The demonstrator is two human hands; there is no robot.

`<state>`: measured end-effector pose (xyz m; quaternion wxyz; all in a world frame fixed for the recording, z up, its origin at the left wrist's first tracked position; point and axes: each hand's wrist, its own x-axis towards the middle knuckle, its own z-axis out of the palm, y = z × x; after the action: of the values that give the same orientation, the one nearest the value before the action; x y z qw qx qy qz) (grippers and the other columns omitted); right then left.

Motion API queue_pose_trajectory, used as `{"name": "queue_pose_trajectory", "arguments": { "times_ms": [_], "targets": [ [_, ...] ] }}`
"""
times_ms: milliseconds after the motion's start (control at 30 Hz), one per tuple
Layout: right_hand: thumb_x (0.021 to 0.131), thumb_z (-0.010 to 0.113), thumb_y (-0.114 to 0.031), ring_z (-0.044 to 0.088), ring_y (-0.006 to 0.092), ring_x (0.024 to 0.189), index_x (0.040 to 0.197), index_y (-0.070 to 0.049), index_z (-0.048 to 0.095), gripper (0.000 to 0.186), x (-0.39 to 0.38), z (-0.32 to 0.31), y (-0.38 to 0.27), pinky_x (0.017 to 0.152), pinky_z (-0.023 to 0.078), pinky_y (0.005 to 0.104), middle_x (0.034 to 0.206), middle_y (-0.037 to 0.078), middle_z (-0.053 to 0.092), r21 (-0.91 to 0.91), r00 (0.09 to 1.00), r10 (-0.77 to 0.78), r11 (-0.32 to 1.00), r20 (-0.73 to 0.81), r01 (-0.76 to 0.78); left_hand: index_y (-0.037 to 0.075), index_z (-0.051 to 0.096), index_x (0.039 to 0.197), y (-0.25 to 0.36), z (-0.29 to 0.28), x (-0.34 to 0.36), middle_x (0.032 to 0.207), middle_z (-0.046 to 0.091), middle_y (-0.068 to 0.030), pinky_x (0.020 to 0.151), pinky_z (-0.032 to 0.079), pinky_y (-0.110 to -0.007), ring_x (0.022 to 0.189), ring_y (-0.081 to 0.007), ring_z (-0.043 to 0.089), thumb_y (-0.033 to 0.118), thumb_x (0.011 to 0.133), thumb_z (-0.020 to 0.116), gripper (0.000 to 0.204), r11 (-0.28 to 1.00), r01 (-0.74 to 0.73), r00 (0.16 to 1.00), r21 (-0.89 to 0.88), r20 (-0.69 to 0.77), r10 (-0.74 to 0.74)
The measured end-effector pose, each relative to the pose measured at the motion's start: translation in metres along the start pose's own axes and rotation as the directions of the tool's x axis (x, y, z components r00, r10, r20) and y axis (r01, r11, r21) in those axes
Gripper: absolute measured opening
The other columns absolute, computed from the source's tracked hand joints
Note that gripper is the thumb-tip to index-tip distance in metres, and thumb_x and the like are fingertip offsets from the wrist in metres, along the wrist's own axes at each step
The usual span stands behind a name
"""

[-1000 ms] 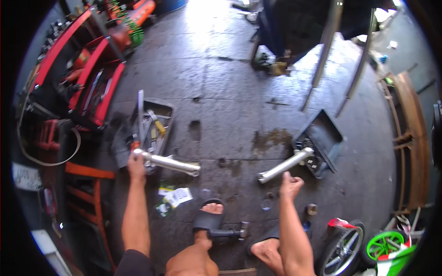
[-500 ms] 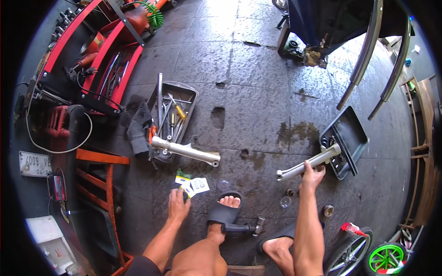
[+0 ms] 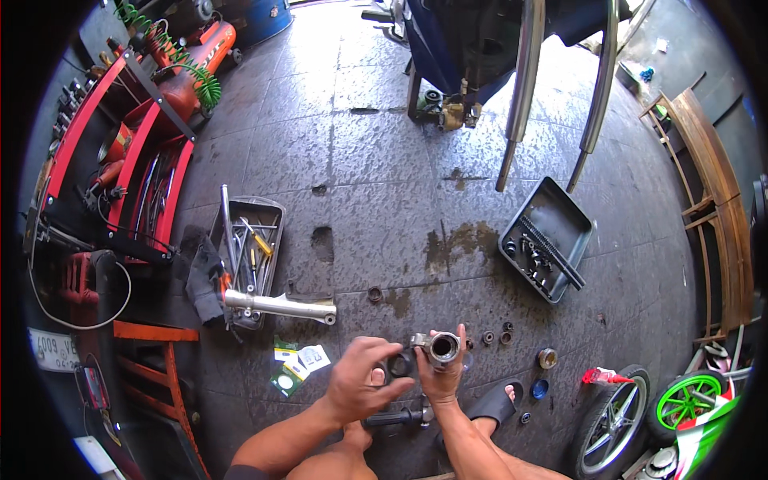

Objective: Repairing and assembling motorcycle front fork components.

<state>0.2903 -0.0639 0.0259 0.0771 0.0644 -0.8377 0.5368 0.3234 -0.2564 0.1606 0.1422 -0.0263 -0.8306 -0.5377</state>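
My left hand (image 3: 358,380) pinches a black ring-shaped seal (image 3: 399,366) between thumb and fingers. Close beside it, my right hand (image 3: 442,386) is wrapped round a silver fork tube (image 3: 445,347), whose open round end faces up toward me. The seal is apart from that opening, just to its left. Most of the tube's length is hidden behind its end and my hand. A second silver fork tube (image 3: 280,306) lies across the near end of a tool tray (image 3: 279,240) to the left. Opened green and white packets (image 3: 296,366) lie on the floor left of my hands.
A black tray (image 3: 570,232) at right holds a long spring and small parts. Small rings (image 3: 506,337) and a blue cap (image 3: 540,389) lie near my right foot. A hammer (image 3: 400,418) lies between my feet. Two fork pipes (image 3: 524,88) hang ahead; a wheel (image 3: 614,424) lies at lower right.
My left hand has left the packets and now holds the black seal. My right hand has brought the fork tube from beside the right tray to in front of me, open end up. The view has shifted right.
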Motion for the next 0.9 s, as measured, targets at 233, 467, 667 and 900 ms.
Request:
{"name": "queue_pose_trajectory", "arguments": {
  "times_ms": [233,467,667,900],
  "targets": [
    [0.076,0.097,-0.033,0.074,0.0261,0.107,0.166,-0.007,0.014,0.125,-0.015,-0.003,0.015,0.09,0.06,0.0361,0.126,0.014,0.071,0.055,0.997,0.026,0.998,0.067,-0.03,0.006,0.071,0.12,0.009,0.03,0.036,0.111,0.066,-0.0143,0.081,0.058,-0.04,0.097,-0.0315,0.068,0.023,0.072,0.097,0.058,0.989,-0.143,0.988,0.028,0.059,0.141],
    [0.074,0.095,-0.048,0.073,0.0288,0.109,0.165,-0.008,0.014,0.128,-0.021,0.001,0.015,0.093,0.06,0.0379,0.133,0.016,0.068,0.139,0.996,0.035,0.989,0.079,-0.046,0.005,0.07,0.116,0.014,0.021,0.038,0.109,0.067,-0.0142,0.083,0.059,-0.04,0.098,-0.032,0.069,0.018,0.068,0.098,0.057,0.992,-0.077,0.991,0.101,0.121,0.064],
    [0.086,0.09,-0.035,0.074,0.0286,0.106,0.164,-0.007,0.014,0.113,-0.021,-0.001,0.016,0.088,0.062,0.037,0.132,0.016,0.068,0.089,0.996,-0.009,0.996,0.087,0.001,0.005,0.07,0.115,0.018,0.028,0.041,0.113,0.069,-0.0131,0.086,0.06,-0.041,0.101,-0.0318,0.07,0.02,0.07,0.097,0.055,0.986,-0.113,0.984,0.122,0.152,0.094],
    [0.087,0.087,-0.026,0.074,0.0288,0.106,0.165,-0.008,0.012,0.109,-0.021,-0.003,0.014,0.089,0.061,0.0374,0.133,0.016,0.067,0.03,0.992,-0.053,0.998,0.111,0.05,0.006,0.07,0.114,0.024,0.032,0.046,0.113,0.072,-0.0125,0.088,0.059,-0.041,0.101,-0.0314,0.07,0.028,0.074,0.096,0.052,0.984,-0.119,0.975,0.133,0.201,0.091]
  ]
}}
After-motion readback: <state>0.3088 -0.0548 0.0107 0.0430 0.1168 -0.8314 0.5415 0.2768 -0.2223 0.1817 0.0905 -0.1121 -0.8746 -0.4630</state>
